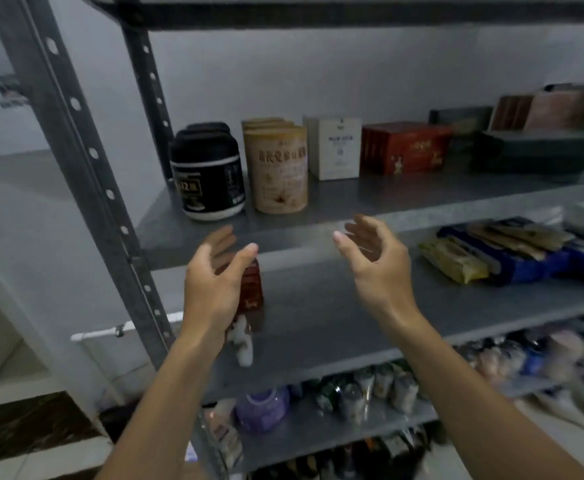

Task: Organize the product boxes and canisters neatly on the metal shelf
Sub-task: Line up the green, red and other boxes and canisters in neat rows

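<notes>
The black round plastic canister [211, 174], at the left of the upper grey metal shelf board [353, 199], carries a dark label with the number "12" in pale print on its left side. The smaller lines under and beside it are too blurred to read. The beige cardboard canister [280, 168] just beside it shows a row of large brown Chinese characters across the front, but the strokes are too soft to tell for sure. The white upright carton box [339, 148] has small grey lines of print, not readable. The dark red flat box [405, 148] bears gold marks, also not readable.
</notes>
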The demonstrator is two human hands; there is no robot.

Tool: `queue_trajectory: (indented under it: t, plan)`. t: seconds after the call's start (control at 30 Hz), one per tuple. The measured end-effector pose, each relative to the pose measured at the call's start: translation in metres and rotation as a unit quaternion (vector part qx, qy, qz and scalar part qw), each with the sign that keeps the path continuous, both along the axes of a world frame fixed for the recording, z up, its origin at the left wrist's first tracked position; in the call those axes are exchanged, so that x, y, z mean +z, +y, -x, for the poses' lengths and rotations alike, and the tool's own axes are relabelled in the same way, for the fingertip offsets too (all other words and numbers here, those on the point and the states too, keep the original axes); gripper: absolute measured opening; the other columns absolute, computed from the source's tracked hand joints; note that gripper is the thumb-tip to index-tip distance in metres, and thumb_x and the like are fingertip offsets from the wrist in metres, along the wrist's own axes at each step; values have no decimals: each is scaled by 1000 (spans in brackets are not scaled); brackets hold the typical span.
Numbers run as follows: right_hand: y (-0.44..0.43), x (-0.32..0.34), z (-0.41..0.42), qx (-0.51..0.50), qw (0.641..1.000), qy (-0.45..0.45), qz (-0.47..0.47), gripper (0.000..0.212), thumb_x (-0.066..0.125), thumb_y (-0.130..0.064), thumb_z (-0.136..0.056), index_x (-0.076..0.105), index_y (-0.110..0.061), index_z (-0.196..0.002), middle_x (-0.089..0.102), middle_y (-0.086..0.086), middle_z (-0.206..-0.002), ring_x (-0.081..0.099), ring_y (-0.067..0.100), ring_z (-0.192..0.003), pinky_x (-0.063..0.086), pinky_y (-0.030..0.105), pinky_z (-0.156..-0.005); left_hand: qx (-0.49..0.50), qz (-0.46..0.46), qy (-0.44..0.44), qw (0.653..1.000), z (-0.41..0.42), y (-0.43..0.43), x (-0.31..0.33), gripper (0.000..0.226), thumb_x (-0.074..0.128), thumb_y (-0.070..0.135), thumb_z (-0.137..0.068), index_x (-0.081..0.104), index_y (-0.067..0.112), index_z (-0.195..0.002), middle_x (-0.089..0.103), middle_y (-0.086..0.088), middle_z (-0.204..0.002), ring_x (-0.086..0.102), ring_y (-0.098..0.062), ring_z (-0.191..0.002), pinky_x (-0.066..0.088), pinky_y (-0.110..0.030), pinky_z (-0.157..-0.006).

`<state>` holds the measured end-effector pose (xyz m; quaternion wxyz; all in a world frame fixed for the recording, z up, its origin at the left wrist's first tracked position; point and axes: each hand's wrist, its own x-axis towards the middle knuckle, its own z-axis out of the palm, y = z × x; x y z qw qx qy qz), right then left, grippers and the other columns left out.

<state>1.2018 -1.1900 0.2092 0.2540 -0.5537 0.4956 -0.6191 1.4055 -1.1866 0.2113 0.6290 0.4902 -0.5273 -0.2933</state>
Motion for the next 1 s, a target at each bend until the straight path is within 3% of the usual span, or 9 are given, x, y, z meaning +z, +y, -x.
queue_trajectory:
  t: [0.1,0.3,0.47,0.63,0.77,0.9,1.0]
  plan:
    - [47,-41,21,-22,999,1,-44,45,73,-39,-85,60,-23,-126,66,-11,-118,62,1,-109,51,28,-99,-73,-49,-12,996,19,24,-43,36,69,28,-87,61,24,-121,64,4,-122,60,-10,-112,48,-36,-99]
    - [159,-133,61,-117,977,9,-176,45,70,-41,-87,58,-27,-129,62,-10,-125,59,8,-116,49,33,-100,-198,-194,-32,960,56,76,-134,29,63,28,-92,59,30,-121,61,4,-126,58,-9,-114,46,-35,-99]
    - [246,-183,80,-217,946,3,-239,46,68,-42,-87,57,-28,-129,60,-21,-122,56,-6,-113,45,19,-95,-273,-270,-51,922,92,118,-178,27,60,29,-93,62,28,-120,65,11,-117,60,-6,-111,47,-35,-100]
    - [296,-213,107,-296,912,-74,-274,43,71,-39,-86,57,-31,-126,61,-17,-127,58,-3,-114,48,28,-100,-330,-314,-68,887,141,142,-200,20,60,24,-94,67,25,-112,69,10,-109,63,-8,-107,49,-31,-94]
    - [315,-225,142,-337,890,-125,-279,41,71,-37,-87,57,-33,-125,62,-17,-126,59,-3,-114,49,33,-102,-370,-322,-80,868,196,149,-202,19,58,22,-95,65,25,-112,70,13,-104,63,-5,-105,47,-21,-84]
    - [317,-234,189,-350,885,-142,-273,39,70,-38,-87,56,-36,-124,62,-18,-125,59,-4,-113,48,30,-101,-401,-318,-106,853,255,148,-205,14,54,22,-97,63,29,-106,70,29,-88,63,10,-88,46,-30,-93]
    - [310,-240,234,-353,883,-151,-269,37,71,-37,-88,56,-37,-121,63,-17,-122,59,-4,-112,49,30,-101,-402,-311,-110,855,294,145,-210,19,55,23,-97,64,24,-113,71,24,-90,64,8,-87,46,-30,-94]
